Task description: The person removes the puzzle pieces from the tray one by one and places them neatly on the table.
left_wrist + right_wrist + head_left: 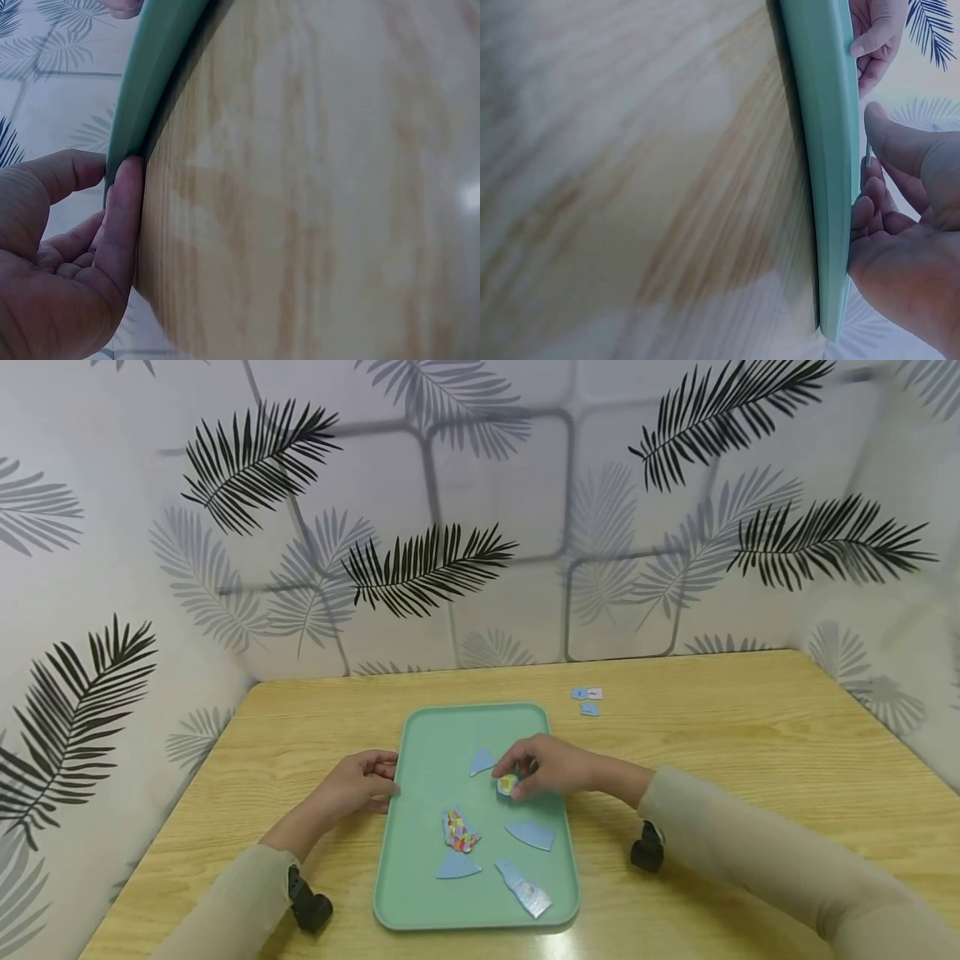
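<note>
A green tray (pixel 427 735) lies on the wooden table. My left hand (pixel 358 787) holds its left rim; in the left wrist view the thumb and fingers close on that rim (pixel 150 82). Over the tray's right half, my right hand (pixel 551 767) pinches a small flat piece (pixel 507 784) with a yellow picture and pale blue edge. Its thin edge (pixel 868 156) shows by the fingers in the right wrist view. Beside that hand is a light blue wedge-shaped piece (pixel 482 762). A multicoloured piece (pixel 459 831) lies nearer the tray's middle.
Other flat blue pieces lie toward the tray's near end: a curved one (pixel 531 835), a fan-shaped one (pixel 459 865) and a long one (pixel 523 888). Beyond the tray's far right corner, small blue and white pieces (pixel 587 693) rest on the table (pixel 712 735). A leaf-patterned curtain (pixel 495 610) hangs behind.
</note>
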The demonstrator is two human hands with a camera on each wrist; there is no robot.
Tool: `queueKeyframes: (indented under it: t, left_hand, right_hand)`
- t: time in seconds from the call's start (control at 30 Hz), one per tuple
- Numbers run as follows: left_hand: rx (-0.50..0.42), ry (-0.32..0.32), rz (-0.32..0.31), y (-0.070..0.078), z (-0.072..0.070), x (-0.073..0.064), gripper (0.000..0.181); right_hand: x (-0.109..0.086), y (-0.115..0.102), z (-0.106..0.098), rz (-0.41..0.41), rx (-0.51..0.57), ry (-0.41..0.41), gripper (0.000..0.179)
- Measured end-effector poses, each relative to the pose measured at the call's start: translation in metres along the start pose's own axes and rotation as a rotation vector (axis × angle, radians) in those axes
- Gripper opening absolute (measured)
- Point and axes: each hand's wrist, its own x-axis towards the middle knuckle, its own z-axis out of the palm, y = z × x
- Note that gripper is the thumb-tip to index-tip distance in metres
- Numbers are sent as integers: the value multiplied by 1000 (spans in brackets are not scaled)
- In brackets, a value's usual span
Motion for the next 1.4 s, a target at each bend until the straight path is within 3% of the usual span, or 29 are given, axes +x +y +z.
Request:
queueKeyframes:
  t: [0.6,0.77,1.23,1.4]
  left_hand:
    - [18,10,10,1,1,0,57]
    - [24,7,15,1,1,-1,57]
    - [13,6,20,0,1,-1,57]
    - [12,8,14,1,2,-1,57]
  right_hand:
    - [-22,22,-14,69,21,392,32]
    - [-31,27,-17,148,65,463,33]
    - [-42,46,-31,347,12,666,32]
    - [-43,53,-34,396,-2,704,34]
